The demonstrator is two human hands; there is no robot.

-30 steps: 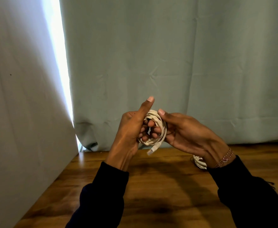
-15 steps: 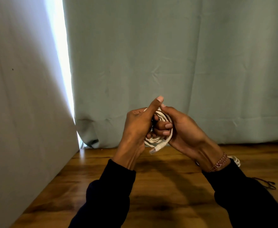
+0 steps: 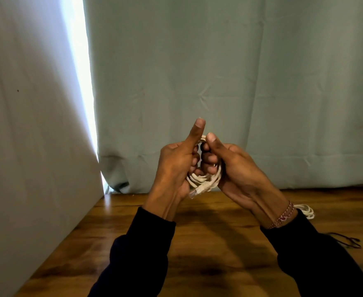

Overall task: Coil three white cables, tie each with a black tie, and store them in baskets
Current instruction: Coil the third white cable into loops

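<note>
Above the wooden table [image 3: 208, 243], left hand [image 3: 176, 166] and right hand [image 3: 236, 168] together clasp the coiled white cable [image 3: 204, 182]; best keep loops pinched tight before tying.

I see a white coiled cable [image 3: 204, 182], a second white coil [image 3: 306, 211] on the brown wood-grain counter [image 3: 219, 254], a dark tie [image 3: 348, 243], black sleeves [image 3: 142, 254], a red-and-white braided bracelet [image 3: 283, 216] and a pale green curtain [image 3: 240, 82].
</note>
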